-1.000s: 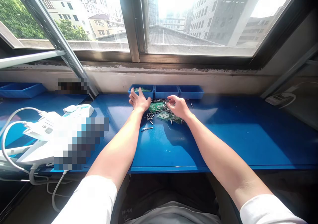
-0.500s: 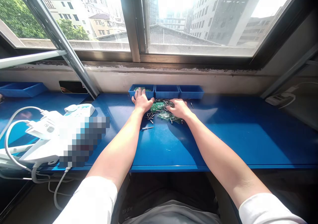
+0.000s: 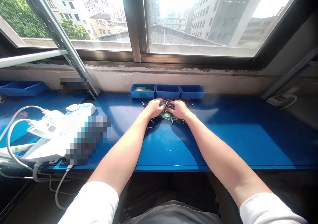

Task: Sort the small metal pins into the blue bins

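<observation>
A heap of thin metal pin-like pieces (image 3: 170, 106) lies on the bench, mixed with flat green pieces (image 3: 165, 116) that look like small circuit boards or packets. My left hand (image 3: 155, 108) rests on the heap's left side, its fingers bent and the thumb held apart. Facing it, my right hand (image 3: 180, 109) covers the right side, thumb also apart from the fingers. Both hands touch the heap, and I see nothing gripped in either. Their undersides are hidden. Behind them stands a blue bin (image 3: 142, 95) with green pieces inside.
Two more blue bins, a middle one (image 3: 168, 95) and a right one (image 3: 192, 95), adjoin the first. A white power strip (image 3: 80, 110) with plugs and cables lies left on the blue bench (image 3: 223, 144). A metal post (image 3: 74, 63) rises near the window.
My left hand has moved right and down from the front of the left bin onto the heap, closer to my right hand. My right hand has stayed almost in place.
</observation>
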A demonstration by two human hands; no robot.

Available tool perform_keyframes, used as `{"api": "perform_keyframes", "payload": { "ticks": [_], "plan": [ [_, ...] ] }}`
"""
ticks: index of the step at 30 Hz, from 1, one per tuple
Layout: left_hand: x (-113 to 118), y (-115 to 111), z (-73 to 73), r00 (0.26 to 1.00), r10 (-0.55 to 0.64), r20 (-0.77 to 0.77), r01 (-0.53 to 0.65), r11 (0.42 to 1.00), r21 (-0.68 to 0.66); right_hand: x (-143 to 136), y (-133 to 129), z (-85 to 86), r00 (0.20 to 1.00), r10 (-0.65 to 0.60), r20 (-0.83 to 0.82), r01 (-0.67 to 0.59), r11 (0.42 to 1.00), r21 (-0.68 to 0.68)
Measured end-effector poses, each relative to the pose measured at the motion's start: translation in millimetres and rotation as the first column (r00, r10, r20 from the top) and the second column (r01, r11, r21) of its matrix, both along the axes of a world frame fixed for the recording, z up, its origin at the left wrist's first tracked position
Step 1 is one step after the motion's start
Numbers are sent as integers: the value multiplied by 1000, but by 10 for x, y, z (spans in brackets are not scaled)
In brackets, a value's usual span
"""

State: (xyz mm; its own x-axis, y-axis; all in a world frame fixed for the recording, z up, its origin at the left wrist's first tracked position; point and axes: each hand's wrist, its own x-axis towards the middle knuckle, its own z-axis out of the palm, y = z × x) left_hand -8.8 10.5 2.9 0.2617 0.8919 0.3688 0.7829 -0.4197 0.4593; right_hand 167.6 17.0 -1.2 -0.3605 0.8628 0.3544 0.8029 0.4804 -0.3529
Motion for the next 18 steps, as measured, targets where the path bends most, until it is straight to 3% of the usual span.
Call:
{"api": "perform_keyframes", "payload": {
  "ticks": [5, 18],
  "plan": [
    [3, -16, -17, 998, -55, -18, 54, 998, -27, 0, 25, -26, 997, -6, -75, 4, 1000, -18],
    [-1, -14, -23, 999, -22, -35, 20, 998, -57, -13, 12, -28, 988, 50, -145, -45, 998, 38]
  ]
}}
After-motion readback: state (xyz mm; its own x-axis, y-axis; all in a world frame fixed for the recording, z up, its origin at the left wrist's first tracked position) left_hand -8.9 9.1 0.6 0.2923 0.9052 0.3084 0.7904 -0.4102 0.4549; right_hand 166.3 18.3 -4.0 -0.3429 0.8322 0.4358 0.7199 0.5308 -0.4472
